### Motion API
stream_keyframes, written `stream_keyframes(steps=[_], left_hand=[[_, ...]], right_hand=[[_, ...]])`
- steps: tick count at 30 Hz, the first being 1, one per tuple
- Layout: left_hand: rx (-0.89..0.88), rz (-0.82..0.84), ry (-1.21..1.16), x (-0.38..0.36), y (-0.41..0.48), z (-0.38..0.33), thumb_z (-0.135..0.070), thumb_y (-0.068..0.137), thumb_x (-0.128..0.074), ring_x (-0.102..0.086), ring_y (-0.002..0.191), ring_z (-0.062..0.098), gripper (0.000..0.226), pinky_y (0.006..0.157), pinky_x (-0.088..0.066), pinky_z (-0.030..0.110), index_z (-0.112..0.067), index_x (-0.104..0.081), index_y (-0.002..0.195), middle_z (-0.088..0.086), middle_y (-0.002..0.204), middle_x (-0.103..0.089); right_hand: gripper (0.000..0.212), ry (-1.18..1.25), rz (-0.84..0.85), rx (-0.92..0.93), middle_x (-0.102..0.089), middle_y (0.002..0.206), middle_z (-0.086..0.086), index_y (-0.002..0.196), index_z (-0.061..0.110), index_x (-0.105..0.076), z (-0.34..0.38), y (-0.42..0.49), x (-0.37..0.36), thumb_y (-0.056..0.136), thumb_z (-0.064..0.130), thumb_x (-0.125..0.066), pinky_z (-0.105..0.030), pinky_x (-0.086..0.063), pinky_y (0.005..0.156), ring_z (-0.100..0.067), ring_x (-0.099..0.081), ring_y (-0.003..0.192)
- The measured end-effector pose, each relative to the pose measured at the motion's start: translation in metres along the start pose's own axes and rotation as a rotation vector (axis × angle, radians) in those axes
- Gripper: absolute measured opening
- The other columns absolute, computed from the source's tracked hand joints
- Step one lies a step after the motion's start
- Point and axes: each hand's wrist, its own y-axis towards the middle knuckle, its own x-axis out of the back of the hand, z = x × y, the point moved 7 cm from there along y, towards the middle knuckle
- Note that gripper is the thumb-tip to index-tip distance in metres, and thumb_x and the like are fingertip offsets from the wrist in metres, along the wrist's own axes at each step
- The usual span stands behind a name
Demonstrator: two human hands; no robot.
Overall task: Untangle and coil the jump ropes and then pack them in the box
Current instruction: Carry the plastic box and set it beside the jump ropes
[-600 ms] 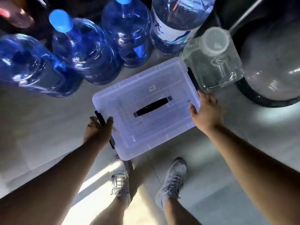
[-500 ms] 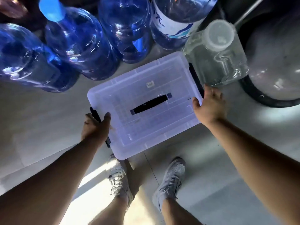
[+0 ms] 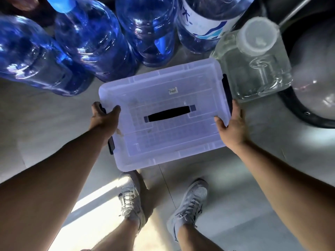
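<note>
The lidded translucent lavender plastic box point(image 3: 181, 84), gripped at its short ends by the left hand point(image 3: 104, 118) and right hand point(image 3: 232, 127) over the tiled floor point(image 3: 45, 133), could be jarred loose if swung into the clear square plastic jug point(image 3: 253, 66) just beside it.

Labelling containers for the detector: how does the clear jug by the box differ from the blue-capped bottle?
The clear jug is colourless and squarish with a moulded handle; the blue-capped bottle is blue-tinted and round. The jug's lid is wide and translucent; the bottle's cap is narrow and solid blue. Both are see-through plastic, beyond the box.
</note>
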Motion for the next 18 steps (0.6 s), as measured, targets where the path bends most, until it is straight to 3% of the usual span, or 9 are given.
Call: stream_keyframes(steps=[3, 5, 8, 10, 13, 16, 18], left_hand=[[-0.041, 0.017, 0.020, 0.002, -0.002, -0.010, -0.046, 0.096, -0.053, -0.059, 0.060, 0.023, 0.032, 0.061, -0.055, 0.037, -0.026, -0.034, 0.113, 0.003, 0.095, -0.056], [-0.062, 0.036, 0.070, 0.006, -0.008, -0.014, -0.046, 0.098, -0.052, -0.058, 0.060, 0.021, 0.032, 0.051, -0.046, 0.031, -0.026, -0.034, 0.114, 0.005, 0.105, -0.056], [-0.089, 0.059, 0.124, 0.016, -0.024, -0.019, -0.044, 0.098, -0.054, -0.058, 0.063, 0.019, 0.034, 0.041, -0.043, 0.027, -0.025, -0.033, 0.117, 0.005, 0.111, -0.056], [-0.111, 0.067, 0.187, 0.025, -0.039, -0.023, -0.045, 0.097, -0.055, -0.060, 0.064, 0.020, 0.039, 0.044, -0.044, 0.027, -0.025, -0.033, 0.122, 0.005, 0.114, -0.058], [-0.150, 0.099, 0.260, 0.040, -0.061, -0.032, -0.054, 0.090, -0.056, -0.067, 0.068, 0.027, 0.045, 0.054, -0.056, 0.035, -0.034, -0.030, 0.120, 0.007, 0.117, -0.061], [-0.189, 0.155, 0.360, 0.048, -0.088, -0.045, -0.058, 0.088, -0.055, -0.069, 0.070, 0.032, 0.042, 0.057, -0.056, 0.036, -0.038, -0.029, 0.114, 0.008, 0.113, -0.062], [-0.221, 0.210, 0.405, 0.048, -0.108, -0.056, -0.060, 0.087, -0.056, -0.067, 0.084, 0.034, 0.047, 0.064, -0.057, 0.040, -0.037, -0.028, 0.116, 0.009, 0.116, -0.062]], right_hand=[[0.082, 0.052, -0.027, 0.010, -0.033, 0.151, -0.019, 0.158, 0.011, -0.017, -0.002, -0.015, 0.004, 0.095, 0.037, -0.064, -0.034, -0.041, 0.099, -0.037, -0.046, 0.131], [0.083, 0.070, -0.053, -0.007, -0.034, 0.149, -0.021, 0.158, 0.009, -0.019, -0.005, -0.032, 0.010, 0.094, 0.038, -0.064, -0.038, -0.041, 0.101, -0.038, -0.043, 0.132], [0.084, 0.099, -0.036, -0.047, -0.030, 0.152, -0.019, 0.159, 0.012, -0.015, -0.007, -0.067, 0.021, 0.095, 0.040, -0.063, -0.026, -0.038, 0.093, -0.029, -0.041, 0.131], [0.085, 0.125, -0.029, -0.077, -0.028, 0.153, -0.018, 0.159, 0.014, -0.013, -0.008, -0.094, 0.031, 0.095, 0.041, -0.062, -0.024, -0.038, 0.093, -0.030, -0.042, 0.132], [0.083, 0.172, -0.040, -0.130, -0.033, 0.149, -0.018, 0.158, 0.016, -0.015, -0.009, -0.139, 0.047, 0.095, 0.044, -0.062, -0.034, -0.048, 0.093, -0.035, -0.049, 0.126], [0.082, 0.196, -0.077, -0.238, -0.037, 0.144, -0.018, 0.157, 0.018, -0.017, -0.013, -0.186, 0.067, 0.094, 0.044, -0.062, -0.031, -0.044, 0.089, -0.035, -0.052, 0.122], [0.082, 0.218, -0.102, -0.303, -0.038, 0.144, -0.016, 0.157, 0.020, -0.016, -0.019, -0.216, 0.080, 0.094, 0.045, -0.062, -0.033, -0.043, 0.092, -0.033, -0.050, 0.125]])
